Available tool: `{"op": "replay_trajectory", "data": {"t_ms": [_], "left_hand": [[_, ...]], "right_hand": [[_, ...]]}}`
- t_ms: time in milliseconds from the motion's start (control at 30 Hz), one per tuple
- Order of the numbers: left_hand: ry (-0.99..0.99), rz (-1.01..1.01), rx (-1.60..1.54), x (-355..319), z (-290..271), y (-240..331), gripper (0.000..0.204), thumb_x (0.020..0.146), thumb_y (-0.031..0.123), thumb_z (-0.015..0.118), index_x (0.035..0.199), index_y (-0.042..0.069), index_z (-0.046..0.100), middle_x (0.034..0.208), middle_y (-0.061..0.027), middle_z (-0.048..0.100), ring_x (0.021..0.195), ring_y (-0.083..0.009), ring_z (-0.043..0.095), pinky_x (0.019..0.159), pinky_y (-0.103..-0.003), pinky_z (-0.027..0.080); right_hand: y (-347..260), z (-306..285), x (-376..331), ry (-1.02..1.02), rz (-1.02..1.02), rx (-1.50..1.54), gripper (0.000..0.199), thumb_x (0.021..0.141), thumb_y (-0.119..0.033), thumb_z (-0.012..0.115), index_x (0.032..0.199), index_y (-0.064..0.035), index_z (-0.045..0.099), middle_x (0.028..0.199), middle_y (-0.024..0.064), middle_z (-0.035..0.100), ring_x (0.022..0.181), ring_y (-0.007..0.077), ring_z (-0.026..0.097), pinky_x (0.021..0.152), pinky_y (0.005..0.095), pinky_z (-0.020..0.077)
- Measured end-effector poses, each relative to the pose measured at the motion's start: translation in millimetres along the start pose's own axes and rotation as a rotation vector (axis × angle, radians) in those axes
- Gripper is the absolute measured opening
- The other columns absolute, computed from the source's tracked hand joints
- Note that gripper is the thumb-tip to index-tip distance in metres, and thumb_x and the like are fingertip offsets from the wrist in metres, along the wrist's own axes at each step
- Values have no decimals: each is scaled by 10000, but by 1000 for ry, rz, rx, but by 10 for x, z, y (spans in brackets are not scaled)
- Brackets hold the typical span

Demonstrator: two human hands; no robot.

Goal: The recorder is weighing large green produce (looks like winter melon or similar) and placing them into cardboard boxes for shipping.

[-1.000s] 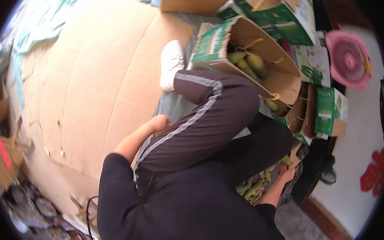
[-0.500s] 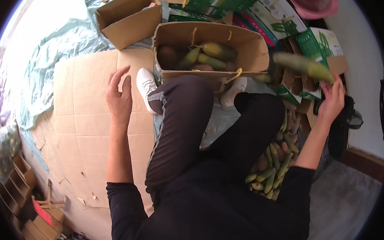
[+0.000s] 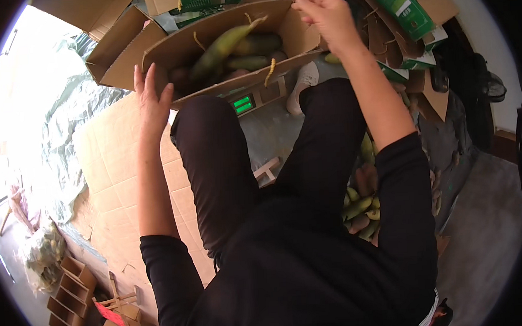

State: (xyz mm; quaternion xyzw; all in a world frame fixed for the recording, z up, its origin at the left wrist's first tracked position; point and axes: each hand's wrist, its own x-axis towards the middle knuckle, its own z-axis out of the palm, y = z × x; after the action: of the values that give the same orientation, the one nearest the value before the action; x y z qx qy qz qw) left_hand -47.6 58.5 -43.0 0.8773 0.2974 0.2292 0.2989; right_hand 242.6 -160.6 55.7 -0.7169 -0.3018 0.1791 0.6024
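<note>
Vegetables lie inside the open carton, between both hands.

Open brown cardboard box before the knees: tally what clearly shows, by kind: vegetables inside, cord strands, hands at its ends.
Long green vegetables: 3
Thin yellow cord strands: 3
Bare hands: 2 (left hand, right hand)
Total: 8
Brown rounded pieces too shadowed to count, left out.

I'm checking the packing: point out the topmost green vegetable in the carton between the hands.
The long slanting green vegetable, its thin tip toward the carton's far wall; the others lie flatter, lower.
</note>
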Motion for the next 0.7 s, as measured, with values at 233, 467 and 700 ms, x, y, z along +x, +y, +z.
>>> {"op": "replay_trajectory", "data": {"t_ms": [233,467,700], "left_hand": [[-86,-108,-17,-72,-148,-73,566,814,231,609,1325,104,402,1447,-204,183,1331,-332,225,1056,-388,256],[-201,-173,-35,115,-313,204,564,824,263,607,1337,152,399,1447,-166,225,1303,-312,300,1024,-394,315],[-212,-234,-59,184,-348,462,540,846,249,585,1340,135,398,1395,-138,352,1316,-253,288,1056,-376,254]], "right_hand": [[866,-1141,-895,261,274,-113,206,862,-146,564,1043,-71,628,938,14,647,816,91,596,651,207,437],[2834,-2058,-3153,142,635,-488,137,820,-44,564,941,-51,628,741,-7,581,629,93,524,528,252,433],[2874,-1629,-4272,162,1186,-390,164,797,-151,526,860,-48,636,673,66,603,582,146,600,455,286,445]]}}
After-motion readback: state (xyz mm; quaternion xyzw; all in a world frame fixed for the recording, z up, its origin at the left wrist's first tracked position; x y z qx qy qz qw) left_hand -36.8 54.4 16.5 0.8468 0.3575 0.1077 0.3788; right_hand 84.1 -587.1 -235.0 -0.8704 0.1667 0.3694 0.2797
